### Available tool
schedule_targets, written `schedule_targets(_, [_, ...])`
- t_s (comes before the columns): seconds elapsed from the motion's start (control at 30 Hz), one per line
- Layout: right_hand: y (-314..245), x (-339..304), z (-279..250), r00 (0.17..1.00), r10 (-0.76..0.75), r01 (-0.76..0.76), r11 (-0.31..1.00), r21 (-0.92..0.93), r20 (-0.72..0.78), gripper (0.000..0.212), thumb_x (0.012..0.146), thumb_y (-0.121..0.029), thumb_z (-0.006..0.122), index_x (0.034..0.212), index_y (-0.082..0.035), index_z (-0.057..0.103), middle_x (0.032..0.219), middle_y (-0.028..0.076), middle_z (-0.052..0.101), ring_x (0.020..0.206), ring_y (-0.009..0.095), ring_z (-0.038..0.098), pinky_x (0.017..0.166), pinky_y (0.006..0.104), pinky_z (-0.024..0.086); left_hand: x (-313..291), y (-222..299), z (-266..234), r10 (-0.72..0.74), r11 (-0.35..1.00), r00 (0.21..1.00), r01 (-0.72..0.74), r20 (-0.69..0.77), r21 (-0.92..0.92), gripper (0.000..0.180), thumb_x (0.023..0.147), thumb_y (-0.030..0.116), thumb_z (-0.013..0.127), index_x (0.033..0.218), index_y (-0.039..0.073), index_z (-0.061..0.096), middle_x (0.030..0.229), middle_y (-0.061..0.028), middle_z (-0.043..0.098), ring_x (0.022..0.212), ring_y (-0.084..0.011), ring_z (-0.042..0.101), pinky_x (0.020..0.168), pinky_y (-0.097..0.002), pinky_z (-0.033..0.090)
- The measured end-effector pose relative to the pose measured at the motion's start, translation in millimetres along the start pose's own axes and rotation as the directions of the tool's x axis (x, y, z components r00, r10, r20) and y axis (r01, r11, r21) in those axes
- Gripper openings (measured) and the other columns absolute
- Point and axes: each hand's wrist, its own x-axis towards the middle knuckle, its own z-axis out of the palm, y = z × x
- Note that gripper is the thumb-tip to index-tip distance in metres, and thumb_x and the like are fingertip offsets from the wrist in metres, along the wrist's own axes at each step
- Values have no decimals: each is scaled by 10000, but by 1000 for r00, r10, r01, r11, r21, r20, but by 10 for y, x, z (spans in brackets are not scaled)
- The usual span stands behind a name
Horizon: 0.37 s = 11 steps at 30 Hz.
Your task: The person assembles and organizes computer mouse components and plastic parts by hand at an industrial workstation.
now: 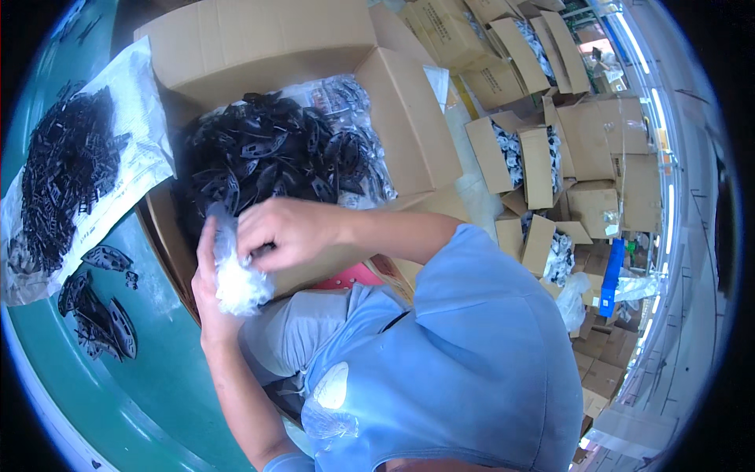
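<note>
My left hand (206,291) is closed around a bunched clear plastic bag (242,285), in front of a large open carton (259,43). My right hand (289,230) has its fingers curled against the upper part of the same bag. Whether a small part sits between those fingers is hidden. Just beyond both hands, the carton holds a heap of black curved plastic parts (267,145) with slots in them. Filled clear bags (346,98) lie at the carton's far right side.
On the green table (173,377) at left, a white sack (145,94) carries a pile of small black pieces (71,169). Several loose black curved parts (98,315) lie nearer. Open cartons (535,161) with bagged goods and a blue bin (612,279) stand at right.
</note>
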Motion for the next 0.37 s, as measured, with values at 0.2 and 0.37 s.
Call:
schedule_targets(0.2, [400,-200,-571,898,434,-430,900,75,-65,171,934,-159,753,1048,-33,770,985,87,775,895,168,724,836,328,570,28,-280,-123,278,934,952,-299,127,195,224,694,142,806,805,29,647,779,-154,642,707,-364,618,663,-447,493])
schedule_targets(0.37, [1723,-1214,-1460,468,397,-793,583,-176,-790,247,958,-253,718,1106,-61,765,1008,142,779,912,164,746,797,330,592,35,-332,-171,293,924,935,-330,198,194,224,723,111,775,916,24,703,855,-134,690,766,-325,652,730,-411,514])
